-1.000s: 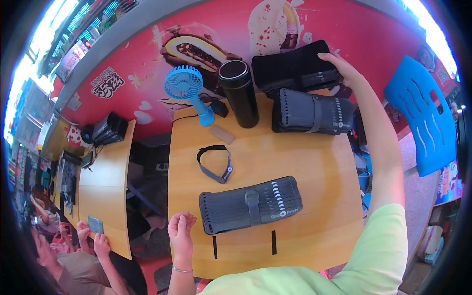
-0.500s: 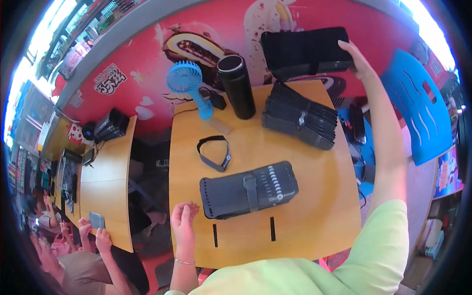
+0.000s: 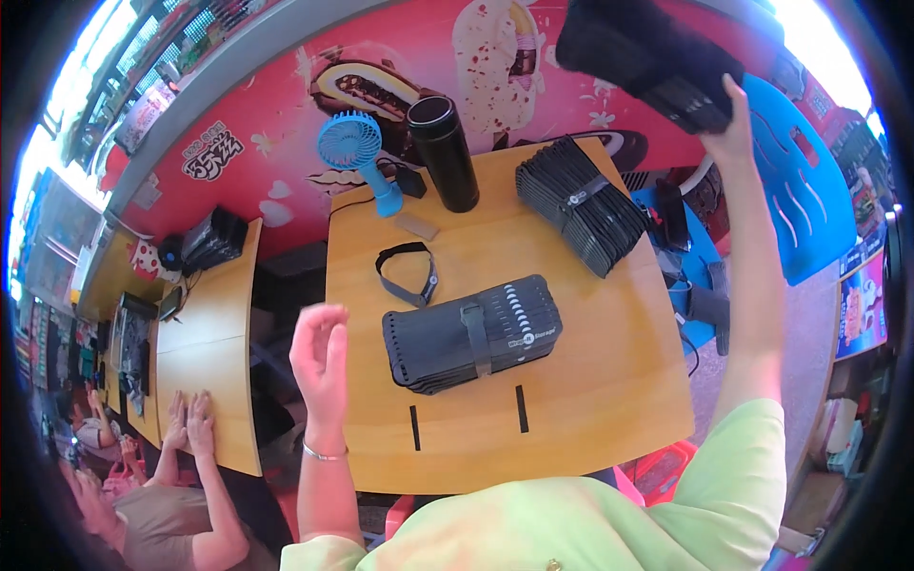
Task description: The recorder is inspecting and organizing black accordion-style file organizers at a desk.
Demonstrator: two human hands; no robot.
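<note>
Raised at the upper right, my right hand (image 3: pixel 731 128) grips one end of a black bundle (image 3: pixel 657 62), a thick stack that is blurred and partly out of view. My left hand (image 3: pixel 322 357) is lifted by the table's left edge, fingers loosely bent, thumb apart, holding nothing. In the middle of the table lies a dark grey bundle (image 3: pixel 438 344) of flat layers, with a buckled strap around it and white printing on top. Behind it sits a looped grey strap (image 3: pixel 409 285). Another strapped black bundle (image 3: pixel 581 205), its layers fanned out, lies at the far right of the table.
A blue handheld fan (image 3: pixel 352 147) and a tall black tumbler (image 3: pixel 446 157) stand at the back of the wooden table (image 3: pixel 609 381). Two black strips (image 3: pixel 522 409) mark its front. Right of it is a blue chair (image 3: pixel 800 190). At the left table, another person's hands (image 3: pixel 190 419) lie flat.
My right hand has carried the black bundle up and to the right, tilting it. My left hand has risen and moved left. The person at the left has flattened their hands.
</note>
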